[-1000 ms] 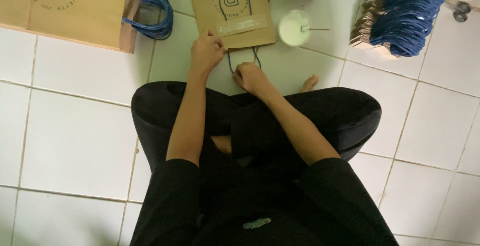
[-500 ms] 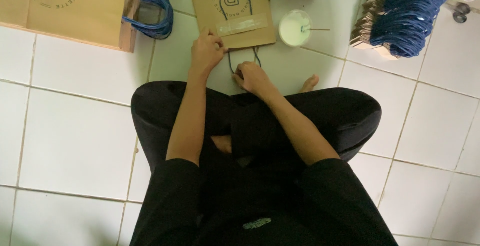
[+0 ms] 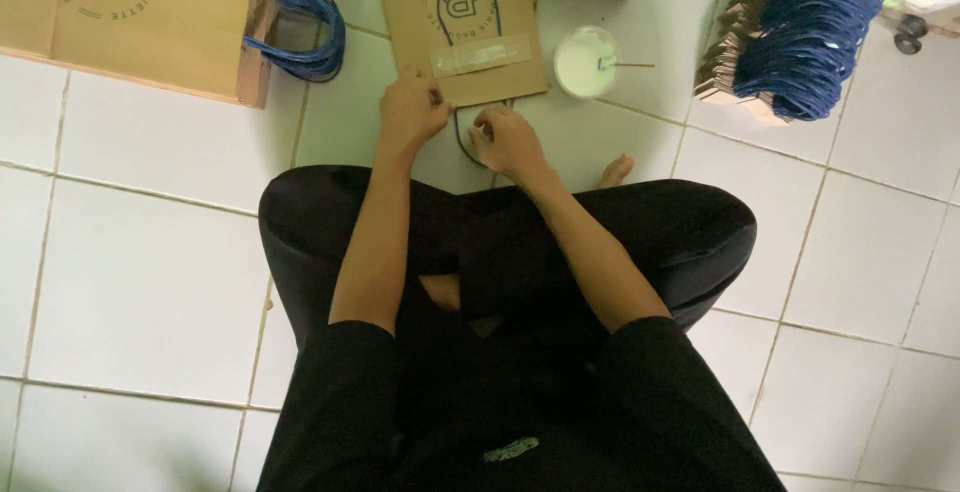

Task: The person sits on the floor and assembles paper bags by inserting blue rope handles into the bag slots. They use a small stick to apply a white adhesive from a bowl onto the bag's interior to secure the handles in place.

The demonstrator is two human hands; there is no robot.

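Two bare hands work at the near edge of a flat brown paper bag [image 3: 462, 27] that lies on a white tiled floor [image 3: 150, 282], straight ahead of a person sitting cross-legged in black clothes.

At the far left, a stack of brown paper bags [image 3: 130, 12] lies flat, with blue rope handles [image 3: 305, 37] curling out from its right side. Just right of that, the left hand [image 3: 410, 112] rests on the bag's lower left corner, fingers curled down and pressed against the paper; whether anything is pinched under them cannot be told. A strip of pale tape or paper [image 3: 482, 54] runs across the bag above that hand.

The right hand [image 3: 508, 140] sits just below the bag's near edge, fingers drawn together around the dark blue cord handle [image 3: 462, 137], which loops out from under the bag onto the tile between the two hands. The hands are near each other but not touching.

Further right, a small round cup of white paste [image 3: 586, 60] stands on the floor with a thin stick [image 3: 630, 65] laid across its rim. A bare toe [image 3: 615, 169] shows beside the right knee. At the far right lies a bundle of blue cords [image 3: 815, 32] on folded brown paper.
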